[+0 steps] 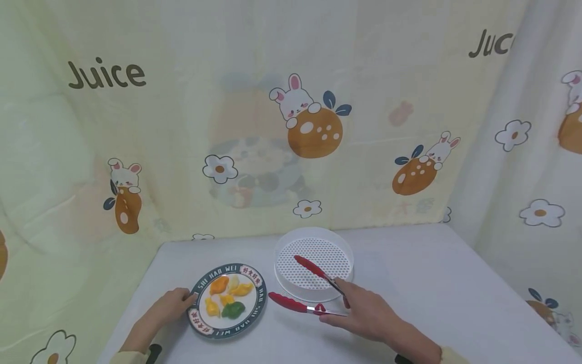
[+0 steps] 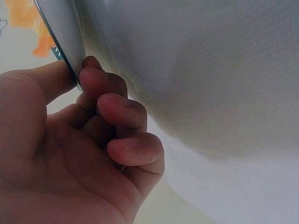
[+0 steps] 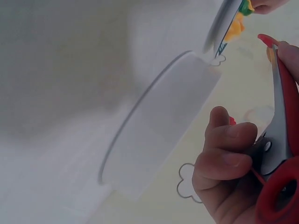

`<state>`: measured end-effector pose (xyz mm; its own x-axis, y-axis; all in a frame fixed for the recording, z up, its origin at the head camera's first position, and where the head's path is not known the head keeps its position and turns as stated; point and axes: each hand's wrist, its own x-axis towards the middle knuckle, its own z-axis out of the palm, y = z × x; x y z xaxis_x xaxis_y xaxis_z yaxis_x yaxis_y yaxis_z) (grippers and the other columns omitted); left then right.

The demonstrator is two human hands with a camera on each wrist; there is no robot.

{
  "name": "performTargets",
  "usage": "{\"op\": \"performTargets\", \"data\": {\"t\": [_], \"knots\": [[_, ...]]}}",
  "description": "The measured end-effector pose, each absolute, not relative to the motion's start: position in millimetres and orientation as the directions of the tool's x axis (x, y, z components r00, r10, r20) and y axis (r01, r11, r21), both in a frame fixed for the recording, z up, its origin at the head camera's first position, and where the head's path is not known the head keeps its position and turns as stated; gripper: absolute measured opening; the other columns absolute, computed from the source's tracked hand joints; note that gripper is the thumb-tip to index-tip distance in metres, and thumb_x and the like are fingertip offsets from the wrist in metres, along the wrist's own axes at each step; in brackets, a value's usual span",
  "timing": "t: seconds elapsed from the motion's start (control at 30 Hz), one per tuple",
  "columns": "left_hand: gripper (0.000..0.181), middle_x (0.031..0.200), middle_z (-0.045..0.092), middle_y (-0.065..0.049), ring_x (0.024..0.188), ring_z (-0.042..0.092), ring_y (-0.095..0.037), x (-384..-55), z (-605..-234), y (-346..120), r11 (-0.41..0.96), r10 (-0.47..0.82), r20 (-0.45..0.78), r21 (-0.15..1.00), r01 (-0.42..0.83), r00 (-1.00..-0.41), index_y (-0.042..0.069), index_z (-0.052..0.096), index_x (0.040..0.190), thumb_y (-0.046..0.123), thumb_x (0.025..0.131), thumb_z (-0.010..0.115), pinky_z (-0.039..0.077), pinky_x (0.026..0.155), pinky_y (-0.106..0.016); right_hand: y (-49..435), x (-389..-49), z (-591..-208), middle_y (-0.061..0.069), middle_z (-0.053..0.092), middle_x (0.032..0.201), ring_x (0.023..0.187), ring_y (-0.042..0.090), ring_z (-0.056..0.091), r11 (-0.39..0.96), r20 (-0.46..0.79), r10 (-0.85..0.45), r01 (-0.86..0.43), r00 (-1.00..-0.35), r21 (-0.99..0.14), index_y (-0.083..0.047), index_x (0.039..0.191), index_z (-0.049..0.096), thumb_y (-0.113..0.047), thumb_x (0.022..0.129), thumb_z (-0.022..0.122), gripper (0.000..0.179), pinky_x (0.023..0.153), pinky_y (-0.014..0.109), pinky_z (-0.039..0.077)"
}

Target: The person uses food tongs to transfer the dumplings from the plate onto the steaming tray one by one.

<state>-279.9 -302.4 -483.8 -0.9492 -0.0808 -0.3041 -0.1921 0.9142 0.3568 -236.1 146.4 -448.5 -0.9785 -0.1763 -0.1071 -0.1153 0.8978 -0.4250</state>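
Observation:
My left hand [image 1: 170, 306] pinches the left rim of a round plate [image 1: 260, 301] with a dark lettered border, thumb and fingers on either side of the edge in the left wrist view. Several dumpling-shaped pieces lie on it, among them a green one [image 1: 234, 310], an orange one [image 1: 220, 284] and yellow ones [image 1: 241, 289]. My right hand [image 1: 370, 313] grips metal tongs [image 1: 287, 302] with red tips. Their arms are spread, with nothing between the tips. One tip overlaps a white perforated steamer basket [image 1: 334, 253] in the head view; the other is near the plate's right rim.
All this stands on a white-covered table [image 1: 409, 268]. A pale curtain [image 1: 182, 126] printed with rabbits, oranges and flowers hangs behind the far edge and along both sides. The basket sits at the back, right of the plate.

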Motion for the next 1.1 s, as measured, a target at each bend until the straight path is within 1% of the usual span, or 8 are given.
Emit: {"op": "performTargets", "data": {"t": [0.17,0.23,0.33,0.4,0.53,0.63,0.93,1.1], "knots": [[0.045,0.099,0.069,-0.015,0.091,0.066,-0.027,-280.4,-483.2,-301.7,0.913,-0.081,-0.307,0.359,-0.194,-0.948,-0.011,0.060,0.123,0.029,0.104,0.053,0.057,0.088,-0.049,135.1,-232.0,-448.1,-0.004,0.058,0.086,0.073,0.011,0.050,0.888,-0.086,-0.246,-0.188,-0.965,-0.419,-0.018,0.147,0.049,-0.076,0.067,0.075,0.103,0.055,0.023,0.046],[0.046,0.101,0.069,-0.017,0.094,0.066,-0.031,-280.6,-483.2,-301.7,0.913,-0.079,-0.307,0.360,-0.192,-0.949,-0.011,0.059,0.123,0.030,0.104,0.052,0.057,0.089,-0.050,130.1,-230.7,-448.1,-0.004,0.058,0.087,0.073,0.011,0.050,0.881,-0.077,-0.274,-0.218,-0.959,-0.420,-0.018,0.146,0.049,-0.075,0.067,0.075,0.101,0.055,0.023,0.046],[0.049,0.110,0.068,-0.024,0.106,0.065,-0.040,-280.7,-483.5,-302.2,0.913,-0.078,-0.307,0.359,-0.191,-0.948,-0.012,0.057,0.126,0.031,0.104,0.052,0.055,0.093,-0.053,122.1,-230.1,-448.8,-0.004,0.060,0.090,0.073,0.011,0.051,0.869,-0.075,-0.313,-0.253,-0.947,-0.426,-0.018,0.145,0.051,-0.075,0.068,0.075,0.098,0.056,0.024,0.047],[0.049,0.113,0.067,-0.026,0.109,0.063,-0.043,-280.8,-484.0,-302.5,0.913,-0.077,-0.307,0.360,-0.191,-0.948,-0.013,0.057,0.127,0.031,0.104,0.052,0.055,0.094,-0.054,116.6,-230.3,-450.1,-0.003,0.061,0.092,0.074,0.011,0.051,0.863,-0.082,-0.334,-0.270,-0.939,-0.427,-0.018,0.144,0.051,-0.075,0.069,0.075,0.097,0.056,0.026,0.049],[0.048,0.110,0.068,-0.024,0.106,0.065,-0.040,-280.5,-484.4,-303.1,0.911,-0.079,-0.308,0.363,-0.194,-0.948,-0.012,0.057,0.126,0.030,0.104,0.052,0.055,0.093,-0.054,105.3,-231.3,-453.8,-0.001,0.066,0.104,0.078,0.011,0.052,0.857,-0.081,-0.388,-0.326,-0.918,-0.400,-0.020,0.142,0.053,-0.077,0.070,0.072,0.094,0.061,0.028,0.053],[0.047,0.104,0.069,-0.020,0.099,0.066,-0.035,-280.0,-484.5,-303.3,0.909,-0.082,-0.311,0.365,-0.199,-0.947,-0.012,0.059,0.124,0.030,0.104,0.052,0.056,0.090,-0.052,96.8,-233.2,-456.5,-0.002,0.067,0.109,0.080,0.010,0.052,0.847,-0.062,-0.437,-0.388,-0.897,-0.365,-0.021,0.138,0.055,-0.078,0.072,0.070,0.088,0.063,0.027,0.053],[0.044,0.098,0.070,-0.014,0.092,0.066,-0.026,-280.2,-484.2,-302.5,0.908,-0.087,-0.300,0.369,-0.200,-0.950,-0.011,0.060,0.122,0.029,0.103,0.053,0.058,0.088,-0.049,70.7,-241.1,-457.8,-0.008,0.064,0.090,0.074,0.006,0.050,0.816,-0.054,-0.529,-0.490,-0.847,-0.309,-0.022,0.122,0.063,-0.075,0.078,0.066,0.069,0.058,0.022,0.044],[0.047,0.104,0.069,-0.020,0.097,0.066,-0.033,-279.8,-483.9,-301.4,0.905,-0.101,-0.315,0.364,-0.219,-0.944,-0.012,0.058,0.125,0.030,0.104,0.053,0.057,0.090,-0.051,61.0,-245.2,-458.2,-0.009,0.063,0.086,0.071,0.005,0.049,0.793,-0.050,-0.570,-0.532,-0.820,-0.297,-0.021,0.118,0.065,-0.073,0.081,0.065,0.063,0.055,0.020,0.041]]}}
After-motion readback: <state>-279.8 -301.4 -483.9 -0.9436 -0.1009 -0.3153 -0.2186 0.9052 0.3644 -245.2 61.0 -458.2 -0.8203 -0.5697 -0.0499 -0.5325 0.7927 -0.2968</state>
